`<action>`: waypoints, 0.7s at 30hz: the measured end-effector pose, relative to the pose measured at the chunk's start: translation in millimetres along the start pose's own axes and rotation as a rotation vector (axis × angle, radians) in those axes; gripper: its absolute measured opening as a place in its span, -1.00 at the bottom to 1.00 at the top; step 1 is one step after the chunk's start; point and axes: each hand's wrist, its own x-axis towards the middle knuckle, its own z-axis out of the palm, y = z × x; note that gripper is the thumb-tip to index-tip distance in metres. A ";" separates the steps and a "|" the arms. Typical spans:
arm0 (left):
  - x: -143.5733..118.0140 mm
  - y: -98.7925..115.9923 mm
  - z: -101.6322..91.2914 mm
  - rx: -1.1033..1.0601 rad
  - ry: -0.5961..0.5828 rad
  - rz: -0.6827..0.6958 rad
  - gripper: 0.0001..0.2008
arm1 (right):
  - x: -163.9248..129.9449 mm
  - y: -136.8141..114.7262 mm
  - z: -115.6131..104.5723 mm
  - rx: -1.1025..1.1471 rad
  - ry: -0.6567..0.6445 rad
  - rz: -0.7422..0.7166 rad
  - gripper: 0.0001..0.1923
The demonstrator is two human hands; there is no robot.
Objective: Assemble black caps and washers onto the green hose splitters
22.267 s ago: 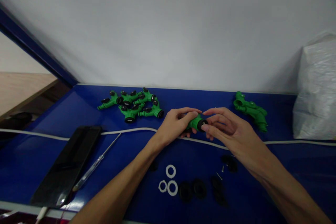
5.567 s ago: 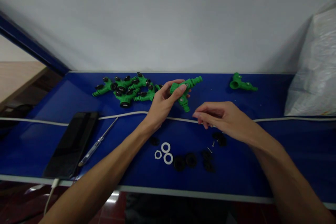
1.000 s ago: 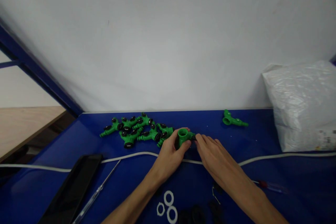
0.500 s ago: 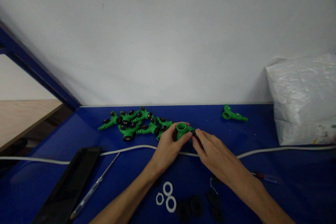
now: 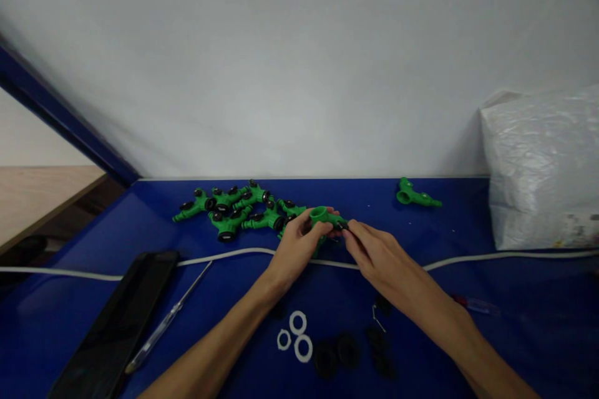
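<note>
My left hand (image 5: 298, 242) is closed around a green plastic hose splitter (image 5: 320, 214), its wide round mouth tipped upward. At the splitter's right-hand branch, the fingertips of my right hand (image 5: 377, 248) pinch a small black knob (image 5: 343, 224) against the green body. Behind my left hand lies a cluster of green splitters fitted with black knobs and black collars (image 5: 227, 235). Another green splitter body (image 5: 416, 197), without black parts on it, rests at the back right. Three white rings (image 5: 296, 349) and darker black rings (image 5: 326, 359) lie in front of my hands.
A white cable (image 5: 468, 259) crosses the blue table (image 5: 253, 299), passing under my hands. To the left are a black tablet-like device (image 5: 116, 318) and a clear-handled screwdriver (image 5: 161, 328). A red-tipped screwdriver (image 5: 477, 305) lies beyond my right forearm. A plastic-wrapped bag (image 5: 543, 174) stands at right.
The splitter has tilted, so its mouth appears flatter and its right branch shows more. Both hands keep hold; the whole view has shifted slightly.
</note>
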 end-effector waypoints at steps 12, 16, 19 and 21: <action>-4.4 -3.7 -5.6 0.309 -0.090 0.168 -0.63 | 2.8 0.8 -1.8 0.140 -0.073 0.074 -0.77; -5.1 -1.5 -5.6 0.352 -0.106 0.210 -0.64 | 3.0 -0.6 -4.9 0.193 -0.100 0.139 -0.70; -4.7 -1.3 -5.5 0.341 -0.123 0.220 -0.66 | 4.2 -1.7 -6.7 0.227 -0.123 0.190 -0.65; -4.2 -2.3 -5.5 0.330 -0.129 0.219 -0.67 | 4.9 -2.3 -7.1 0.233 -0.131 0.203 -0.64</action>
